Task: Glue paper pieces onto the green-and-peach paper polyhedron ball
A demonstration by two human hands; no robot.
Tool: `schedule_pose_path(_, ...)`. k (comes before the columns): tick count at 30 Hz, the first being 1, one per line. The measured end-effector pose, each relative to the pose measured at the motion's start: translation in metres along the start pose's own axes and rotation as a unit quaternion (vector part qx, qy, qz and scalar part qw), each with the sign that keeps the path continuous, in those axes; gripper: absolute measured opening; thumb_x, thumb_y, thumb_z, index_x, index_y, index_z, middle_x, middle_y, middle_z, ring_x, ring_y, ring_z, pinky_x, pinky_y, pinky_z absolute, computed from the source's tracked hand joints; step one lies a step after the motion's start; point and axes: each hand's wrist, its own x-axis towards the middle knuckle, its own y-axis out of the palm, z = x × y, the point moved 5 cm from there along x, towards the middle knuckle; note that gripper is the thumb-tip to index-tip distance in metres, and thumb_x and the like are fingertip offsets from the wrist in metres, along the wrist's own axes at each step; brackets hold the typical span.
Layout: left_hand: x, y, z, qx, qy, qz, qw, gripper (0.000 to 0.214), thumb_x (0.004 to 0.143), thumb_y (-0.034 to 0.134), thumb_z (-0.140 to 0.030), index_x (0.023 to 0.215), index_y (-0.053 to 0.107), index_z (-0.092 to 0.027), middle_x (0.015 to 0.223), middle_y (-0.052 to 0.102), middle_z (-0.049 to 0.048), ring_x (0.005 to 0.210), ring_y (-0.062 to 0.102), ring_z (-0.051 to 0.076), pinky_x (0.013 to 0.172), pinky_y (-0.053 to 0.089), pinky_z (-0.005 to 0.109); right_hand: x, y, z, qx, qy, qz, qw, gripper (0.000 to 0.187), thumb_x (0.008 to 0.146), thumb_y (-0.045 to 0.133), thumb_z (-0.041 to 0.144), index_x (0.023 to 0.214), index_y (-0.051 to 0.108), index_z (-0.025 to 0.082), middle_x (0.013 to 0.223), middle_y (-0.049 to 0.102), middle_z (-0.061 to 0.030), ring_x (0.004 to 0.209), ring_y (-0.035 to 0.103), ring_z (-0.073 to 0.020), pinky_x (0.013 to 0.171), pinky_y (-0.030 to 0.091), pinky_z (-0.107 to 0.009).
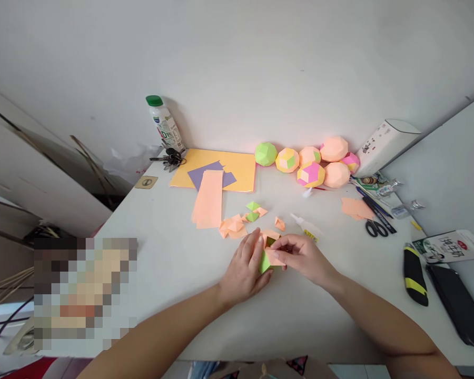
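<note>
Forearms (169, 331), two; left hand (242, 268) gripping, right hand (305, 258) pinching one paper shape (265, 261): faceted, peach and green, partly open.

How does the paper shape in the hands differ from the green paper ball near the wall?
Form: the paper shape has a dark opening, while the green paper ball looks closed on its visible side.
Colour: the paper shape is peach and green; the green paper ball shows only green.
Support: the left hand and right hand hold the paper shape; the green paper ball sits untouched.
Both have flat, angular faces.
</note>
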Motion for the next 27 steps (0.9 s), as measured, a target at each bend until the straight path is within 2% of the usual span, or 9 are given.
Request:
schedule_pose_path(9, 0.0, 0.001, -0.001, 0.001, 0.006, 0.006, 1.0, 0.081, 0.09, 0.048, -0.026, 0.15, -0.006, -0.017, 0.148, 0.021, 0.0259, 0.133, 0.029, 0.037, 0.097, 0.04, 0.058, -0.002, 0.003, -0.004, -0.011, -0.018, -0.032, 0.999, 0.011, 0.077, 0.067, 0.03, 0.076, 0.067, 0.019, 0.066, 0.057, 0.0012, 0.058, 0.049, -0.0107, 0.053, 0.044, -0.024)
schedule_pose_path(15, 0.0, 0.001, -0.003, 0.026, 0.021, 0.01, 0.999, 0.083, 0.088, 0.049, -0.025, 0.15, -0.005, -0.015, 0.147, 0.021, 0.0261, 0.134, 0.029, 0.038, 0.098, 0.041, 0.058, -0.002, 0.006, -0.009, 0.029, -0.002, -0.025, 0.999, 0.014, 0.076, 0.069, 0.031, 0.077, 0.065, 0.018, 0.071, 0.06, 0.001, 0.065, 0.052, -0.0113, 0.061, 0.045, -0.026)
schedule_pose_path(20, -0.001, 0.003, -0.004, 0.045, 0.033, 0.006, 0.998, 0.081, 0.087, 0.048, -0.022, 0.15, -0.002, -0.016, 0.149, 0.02, 0.0248, 0.133, 0.029, 0.04, 0.096, 0.042, 0.059, -0.002, 0.01, -0.014, 0.066, 0.018, -0.021, 0.997, 0.013, 0.072, 0.072, 0.026, 0.072, 0.062, 0.018, 0.065, 0.056, 0.0036, 0.062, 0.051, -0.0107, 0.06, 0.045, -0.026)
schedule_pose_path(27, 0.001, -0.002, -0.005, 0.051, 0.033, -0.018, 0.998, 0.081, 0.087, 0.052, -0.026, 0.15, 0.002, -0.014, 0.145, 0.027, 0.0262, 0.135, 0.027, 0.04, 0.097, 0.041, 0.059, -0.002, 0.006, -0.017, 0.109, 0.012, -0.078, 0.991, 0.019, 0.069, 0.075, 0.031, 0.069, 0.061, 0.019, 0.067, 0.059, 0.0028, 0.062, 0.054, -0.0117, 0.061, 0.047, -0.028)
